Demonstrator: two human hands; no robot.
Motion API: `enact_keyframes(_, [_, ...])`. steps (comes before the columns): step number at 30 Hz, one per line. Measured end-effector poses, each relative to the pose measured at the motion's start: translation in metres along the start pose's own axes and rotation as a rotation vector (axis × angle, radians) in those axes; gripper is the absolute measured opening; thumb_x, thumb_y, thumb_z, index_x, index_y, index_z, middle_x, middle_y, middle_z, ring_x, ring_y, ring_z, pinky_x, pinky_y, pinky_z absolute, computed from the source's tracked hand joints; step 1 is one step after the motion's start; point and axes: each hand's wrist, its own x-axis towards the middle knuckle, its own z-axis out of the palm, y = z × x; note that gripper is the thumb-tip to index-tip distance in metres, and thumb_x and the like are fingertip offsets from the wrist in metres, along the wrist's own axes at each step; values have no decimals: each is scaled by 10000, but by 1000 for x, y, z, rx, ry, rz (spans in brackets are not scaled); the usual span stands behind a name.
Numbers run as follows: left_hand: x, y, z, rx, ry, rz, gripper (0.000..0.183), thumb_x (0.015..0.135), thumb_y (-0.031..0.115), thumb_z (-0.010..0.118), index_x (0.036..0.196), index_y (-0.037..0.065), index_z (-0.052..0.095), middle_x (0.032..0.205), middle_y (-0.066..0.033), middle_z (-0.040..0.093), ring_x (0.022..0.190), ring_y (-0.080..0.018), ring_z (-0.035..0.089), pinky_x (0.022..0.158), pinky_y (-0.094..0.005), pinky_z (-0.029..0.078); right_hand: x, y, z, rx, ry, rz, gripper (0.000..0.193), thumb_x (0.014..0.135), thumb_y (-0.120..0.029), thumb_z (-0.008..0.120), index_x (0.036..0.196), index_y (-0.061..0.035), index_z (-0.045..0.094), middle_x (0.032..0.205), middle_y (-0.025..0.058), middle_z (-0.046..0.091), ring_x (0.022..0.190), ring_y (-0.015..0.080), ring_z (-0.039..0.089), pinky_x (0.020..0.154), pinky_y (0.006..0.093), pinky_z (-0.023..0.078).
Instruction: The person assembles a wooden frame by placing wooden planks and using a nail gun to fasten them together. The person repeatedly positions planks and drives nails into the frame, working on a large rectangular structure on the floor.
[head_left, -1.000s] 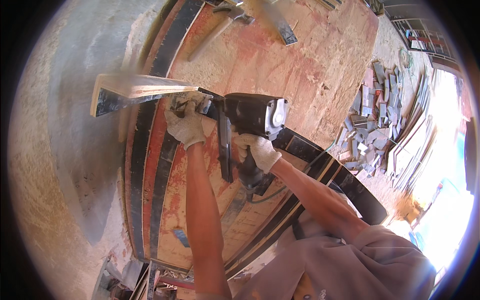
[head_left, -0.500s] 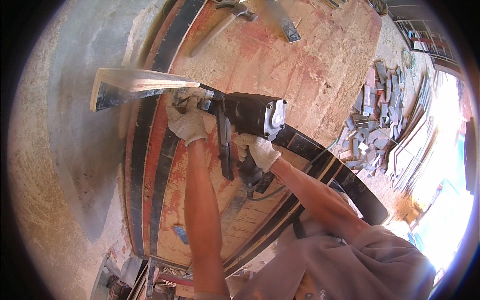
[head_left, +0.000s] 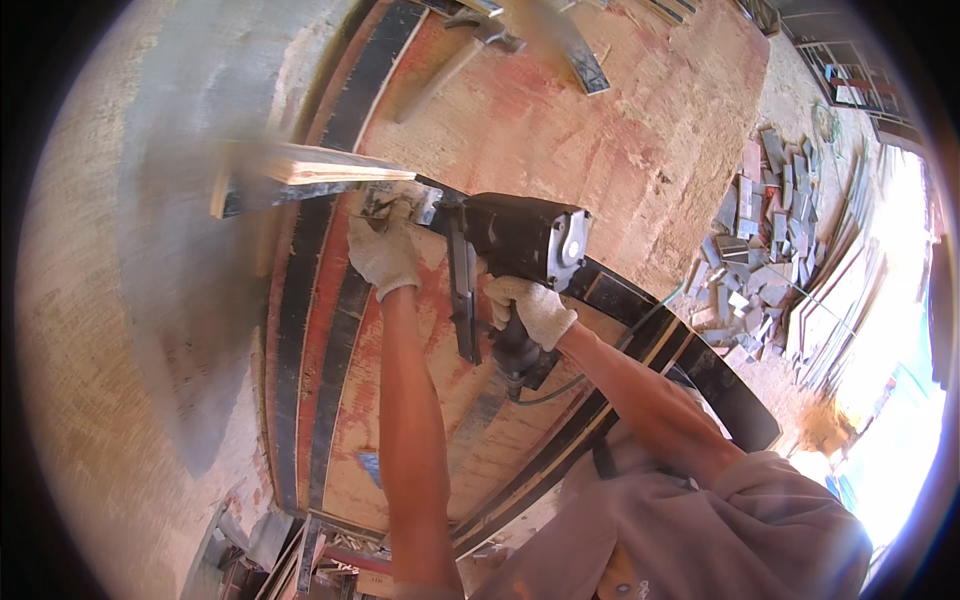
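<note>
My right hand point(head_left: 533, 308), in a pale knit glove, is closed round the handle of a black pneumatic nail gun point(head_left: 525, 238). An air hose point(head_left: 555, 392) runs from the handle's base. The gun's nose points left, at the near end of a black-faced plywood strip point(head_left: 320, 168) with pale layered edges. My gloved left hand point(head_left: 385, 252) is closed at that end, close beside the nose; its fingertips are partly hidden. The strip's far end sticks out to the left past the wooden panel point(head_left: 600, 140) and is blurred.
A claw hammer point(head_left: 455, 70) and a short dark board point(head_left: 575, 55) lie on the panel's far part. Black and red strips point(head_left: 310, 330) line its left edge, next to a concrete surface point(head_left: 110, 330). A heap of wood offcuts point(head_left: 765, 220) lies on the floor at right.
The whole view has shifted, so the panel, hammer and tool appear slightly farther right and lower. Both hands keep their grips, with the nail gun's nose still beside the strip's end.
</note>
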Motion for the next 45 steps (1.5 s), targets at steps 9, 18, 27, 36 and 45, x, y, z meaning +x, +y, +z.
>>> enact_keyframes(9, [59, 142, -122, -859, -160, 398, 790, 1029, 654, 408, 1315, -65, 570, 1291, -225, 612, 1239, -335, 577, 1124, -487, 419, -4, 3, 23, -148, -98, -93, 240, 985, -150, 624, 763, -70, 580, 615, 15, 535, 541, 136, 508, 561, 319, 461])
enact_keyframes(18, [70, 132, -104, -785, -35, 518, 349, 991, 217, 478, 955, -32, 722, 835, -143, 700, 742, -241, 706, 803, -400, 605, 9, 21, 51, 33, -144, -60, 276, 986, -156, 624, 738, -81, 531, 618, 14, 518, 556, 127, 487, 564, 316, 438])
enact_keyframes(27, [61, 142, -107, -788, -42, 318, 573, 1037, 479, 447, 969, -43, 672, 855, -211, 691, 930, -371, 706, 1065, -520, 487, 15, 36, 57, 14, -174, -124, 329, 1040, -220, 537, 755, -55, 523, 691, 18, 492, 644, 147, 495, 656, 323, 461])
enact_keyframes(36, [65, 136, -100, -843, 6, 396, 400, 1011, 284, 459, 959, -12, 723, 797, -135, 699, 723, -229, 690, 750, -350, 567, 27, 35, 43, -85, -244, -163, 294, 1032, -207, 553, 838, -5, 642, 635, 30, 513, 617, 145, 511, 643, 311, 466])
enact_keyframes(45, [64, 140, -105, -797, -67, 320, 548, 1033, 462, 469, 971, -43, 673, 856, -209, 699, 898, -352, 713, 989, -486, 532, 22, 29, 43, -127, -182, -115, 263, 1012, -211, 585, 856, -11, 653, 641, 20, 535, 589, 142, 520, 598, 318, 461])
